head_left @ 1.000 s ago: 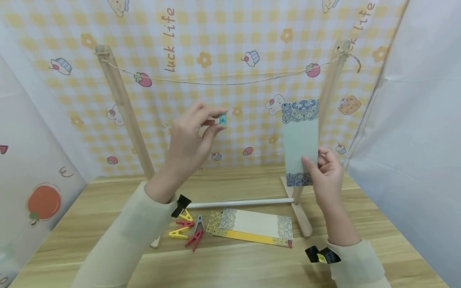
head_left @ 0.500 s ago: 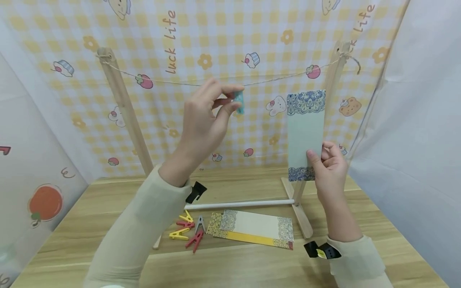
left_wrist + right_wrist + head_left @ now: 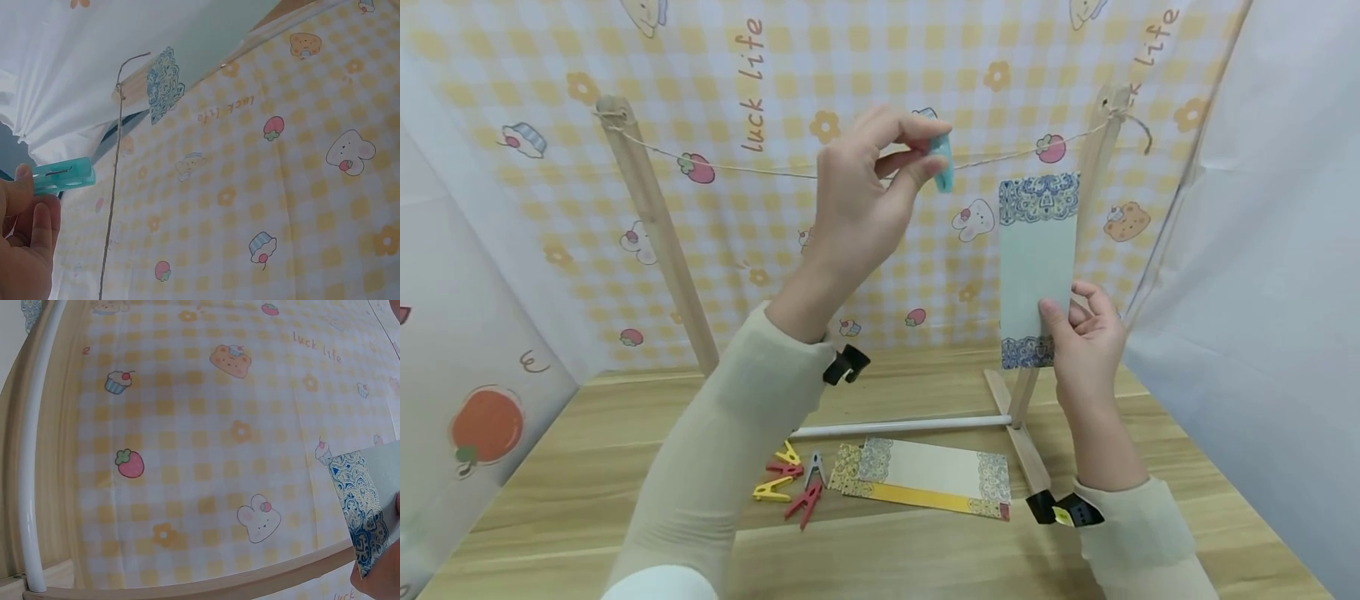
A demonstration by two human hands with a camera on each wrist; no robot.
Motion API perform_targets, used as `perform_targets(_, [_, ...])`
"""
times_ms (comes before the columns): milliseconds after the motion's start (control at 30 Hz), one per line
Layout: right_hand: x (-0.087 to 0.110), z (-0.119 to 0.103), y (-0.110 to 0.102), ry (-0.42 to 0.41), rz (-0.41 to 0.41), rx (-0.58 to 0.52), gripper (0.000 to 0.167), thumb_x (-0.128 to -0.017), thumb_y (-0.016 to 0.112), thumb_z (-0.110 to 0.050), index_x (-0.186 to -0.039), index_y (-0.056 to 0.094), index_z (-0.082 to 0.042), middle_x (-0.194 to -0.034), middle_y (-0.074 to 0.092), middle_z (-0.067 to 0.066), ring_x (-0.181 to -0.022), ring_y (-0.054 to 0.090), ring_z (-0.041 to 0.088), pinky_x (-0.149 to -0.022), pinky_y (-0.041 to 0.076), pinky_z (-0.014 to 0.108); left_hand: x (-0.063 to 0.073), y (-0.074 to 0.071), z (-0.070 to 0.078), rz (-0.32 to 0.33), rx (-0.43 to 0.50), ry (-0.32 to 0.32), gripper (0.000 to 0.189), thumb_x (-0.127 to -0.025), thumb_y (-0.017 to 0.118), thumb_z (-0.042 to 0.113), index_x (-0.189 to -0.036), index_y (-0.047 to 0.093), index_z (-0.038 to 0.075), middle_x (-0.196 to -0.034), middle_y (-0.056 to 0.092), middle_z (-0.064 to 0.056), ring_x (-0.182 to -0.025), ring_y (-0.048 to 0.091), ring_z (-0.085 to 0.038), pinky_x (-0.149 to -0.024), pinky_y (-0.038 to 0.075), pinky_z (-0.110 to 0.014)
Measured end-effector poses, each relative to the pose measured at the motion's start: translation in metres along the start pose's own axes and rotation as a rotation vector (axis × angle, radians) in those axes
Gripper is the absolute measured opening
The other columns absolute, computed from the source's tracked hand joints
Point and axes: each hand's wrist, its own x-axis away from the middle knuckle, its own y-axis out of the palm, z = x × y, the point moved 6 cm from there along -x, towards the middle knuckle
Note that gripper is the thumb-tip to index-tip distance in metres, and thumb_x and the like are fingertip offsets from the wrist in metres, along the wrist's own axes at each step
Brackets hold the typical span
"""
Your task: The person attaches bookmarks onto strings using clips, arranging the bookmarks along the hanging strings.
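My left hand (image 3: 868, 196) pinches a teal clothespin (image 3: 945, 173) between thumb and fingers. In the head view it overlaps the string (image 3: 1000, 157); the left wrist view has the clothespin (image 3: 76, 176) just beside the string (image 3: 113, 194). My right hand (image 3: 1090, 346) holds a pale green card (image 3: 1036, 271) upright by its lower right edge, thumb in front. Ornate blue bands cross both ends of this card, and its top stands a little below the string, near the right post. In the right wrist view, only one patterned end (image 3: 357, 503) and part of the hand show.
Wooden posts, left (image 3: 658, 221) and right (image 3: 1096, 154), carry the string, and a white rod (image 3: 902, 427) joins them low down. On the table lie a cream card (image 3: 936, 465), a yellow card (image 3: 917, 497) and several clothespins (image 3: 805, 505). A checked cloth (image 3: 865, 75) hangs behind.
My left hand has risen and moved right with the clothespin, from below the string up to its height. The right hand has lifted the card slightly and shifted it a little right.
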Motion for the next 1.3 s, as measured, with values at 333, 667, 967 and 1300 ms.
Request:
perform_targets(333, [-0.005,-0.008,0.001,-0.020,0.027,-0.053,0.021,-0.089,0.066,0.007,-0.099,0.065,-0.011,-0.083,0.077,-0.004,-0.080,0.073,0.007,-0.072,0.058,0.017,-0.026,0.016,0.001,0.027,0.077,0.012,0.016,-0.087,0.070,-0.003,-0.102,0.070,-0.009,-0.104,0.067,-0.020,-0.094,0.063,-0.018,-0.090,0.055,-0.019])
perform_targets(667, [-0.009,-0.007,0.004,-0.018,0.030,-0.102,0.018,-0.089,0.067,0.005,-0.100,0.066,-0.009,-0.084,0.077,-0.002,-0.080,0.073,0.009,-0.072,0.058,0.018,-0.042,0.040,-0.006,-0.014,0.138,-0.086,0.019,-0.085,0.071,-0.004,-0.104,0.070,-0.009,-0.112,0.069,-0.018,-0.092,0.060,-0.017,-0.086,0.056,-0.018])
perform_targets(967, [-0.010,-0.005,0.001,-0.016,0.036,-0.073,0.018,-0.089,0.068,0.003,-0.103,0.067,-0.007,-0.088,0.077,-0.003,-0.086,0.074,0.010,-0.075,0.058,0.019,-0.042,0.056,-0.018,-0.045,0.083,-0.116,0.019,-0.087,0.071,0.001,-0.105,0.071,-0.005,-0.106,0.068,-0.016,-0.092,0.062,-0.015,-0.086,0.054,-0.013])
perform_targets(1300, [-0.012,-0.007,0.001,-0.040,0.025,-0.059,0.018,-0.090,0.067,0.003,-0.104,0.067,-0.008,-0.089,0.077,-0.003,-0.088,0.073,0.010,-0.078,0.058,0.018,-0.050,0.074,-0.023,-0.086,0.033,-0.143,0.020,-0.087,0.071,0.004,-0.106,0.072,-0.001,-0.101,0.070,-0.010,-0.090,0.061,-0.011,-0.083,0.053,-0.010])
